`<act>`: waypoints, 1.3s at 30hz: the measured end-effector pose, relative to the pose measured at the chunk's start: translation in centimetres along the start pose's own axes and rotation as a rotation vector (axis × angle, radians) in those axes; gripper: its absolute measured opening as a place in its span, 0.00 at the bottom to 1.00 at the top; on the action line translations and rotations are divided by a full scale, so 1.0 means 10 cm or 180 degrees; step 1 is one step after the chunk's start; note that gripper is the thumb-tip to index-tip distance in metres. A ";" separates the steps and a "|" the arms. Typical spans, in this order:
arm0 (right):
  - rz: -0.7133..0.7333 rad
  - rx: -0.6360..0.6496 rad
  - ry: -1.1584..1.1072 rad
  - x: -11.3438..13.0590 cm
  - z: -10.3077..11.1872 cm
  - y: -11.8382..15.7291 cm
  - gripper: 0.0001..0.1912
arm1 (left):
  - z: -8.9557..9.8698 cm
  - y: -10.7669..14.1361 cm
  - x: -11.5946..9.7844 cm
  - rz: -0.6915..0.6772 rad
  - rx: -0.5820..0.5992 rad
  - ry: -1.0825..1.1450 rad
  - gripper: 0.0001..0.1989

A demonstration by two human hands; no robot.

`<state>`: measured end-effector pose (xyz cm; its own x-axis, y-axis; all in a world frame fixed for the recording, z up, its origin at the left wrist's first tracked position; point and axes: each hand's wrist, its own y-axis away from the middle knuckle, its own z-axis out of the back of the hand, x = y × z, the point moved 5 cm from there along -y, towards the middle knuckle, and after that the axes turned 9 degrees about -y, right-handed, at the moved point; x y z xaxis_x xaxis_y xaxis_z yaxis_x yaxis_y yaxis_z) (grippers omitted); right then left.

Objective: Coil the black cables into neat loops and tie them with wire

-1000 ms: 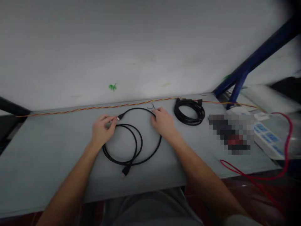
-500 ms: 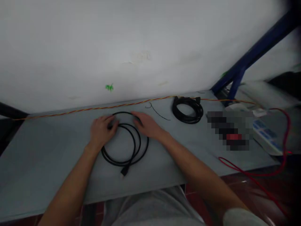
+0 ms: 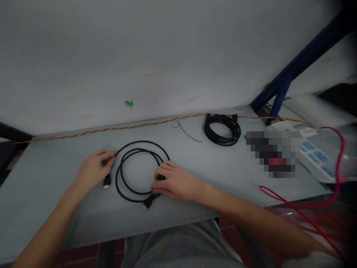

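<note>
A black HDMI-type cable (image 3: 120, 185) lies in loose loops on the grey tabletop. My left hand (image 3: 96, 167) pinches the cable close to one end, left of the loops, and that end's plug (image 3: 107, 181) hangs out below the fingers. On the right side of the coil, my right hand (image 3: 174, 182) is closed round the gathered strands, resting low over the table. The cable's other plug (image 3: 148, 202) points toward the front edge, just below the right fingertips. Parts of the loops are hidden beneath the right hand.
A second black cable (image 3: 222, 143), neatly coiled, lies at the back right near a thin black wire (image 3: 189, 136). A twisted red-yellow wire (image 3: 111, 129) runs along the wall. On the right are a white power strip (image 3: 318, 158), a red cable (image 3: 338, 163) and a blurred-out patch.
My left hand has moved left and toward me, drawing out the cable's plug end. My right hand has come down from the top of the loops to their right side and closed there.
</note>
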<state>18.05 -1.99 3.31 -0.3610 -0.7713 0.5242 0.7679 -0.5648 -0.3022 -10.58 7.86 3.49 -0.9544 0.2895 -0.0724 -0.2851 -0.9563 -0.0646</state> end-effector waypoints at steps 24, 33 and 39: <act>-0.0586 -0.0788 -0.0484 -0.30 0.43 0.18 0.11 | 0.11 0.74 -0.62 -0.1711 -0.0566 0.0118 0.11; -0.1433 -0.1179 -0.0995 0.01 0.30 0.64 0.11 | 0.04 1.09 -1.62 -0.0414 -0.1111 -0.0744 0.12; -0.1733 -0.0956 -0.0486 0.02 0.10 0.59 0.13 | 0.00 0.94 -2.09 -0.0727 -0.0959 -0.0179 0.15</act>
<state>23.04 -5.15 2.46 -0.5612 -0.3128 0.7663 0.3060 -0.9386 -0.1591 6.72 -7.21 4.39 -0.8750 0.4831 0.0318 -0.4604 -0.8101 -0.3631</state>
